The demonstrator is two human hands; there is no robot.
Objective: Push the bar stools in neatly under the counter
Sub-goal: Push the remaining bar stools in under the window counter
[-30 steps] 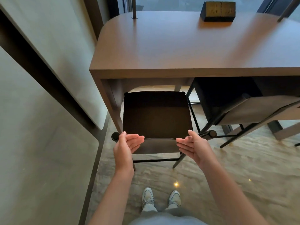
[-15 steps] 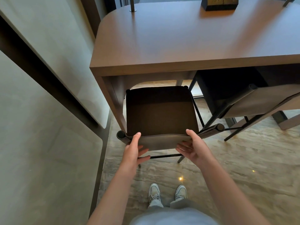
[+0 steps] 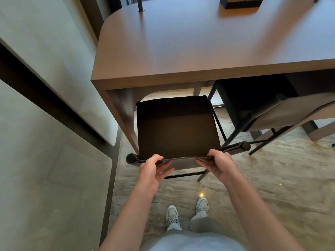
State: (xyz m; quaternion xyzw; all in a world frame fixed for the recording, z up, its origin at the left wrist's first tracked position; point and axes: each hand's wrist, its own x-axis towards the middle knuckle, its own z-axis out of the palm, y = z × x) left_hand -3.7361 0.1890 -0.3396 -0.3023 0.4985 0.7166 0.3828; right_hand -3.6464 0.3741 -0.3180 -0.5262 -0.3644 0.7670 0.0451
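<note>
A bar stool with a dark square seat and a low grey backrest stands in front of me, its far end under the brown wooden counter. My left hand grips the backrest's top edge on the left, thumb over the rim and fingers behind. My right hand grips the same edge on the right. A second stool with the same grey backrest stands to the right, its seat mostly under the counter.
A grey panelled wall runs close along the left of the stool. The counter's left leg stands just left of the seat. A dark box and a thin post are on the counter. My shoes stand on marbled floor.
My hands went from open and apart from the backrest to gripping its top edge. The seat now shows longer out from under the counter edge, and the view has moved closer.
</note>
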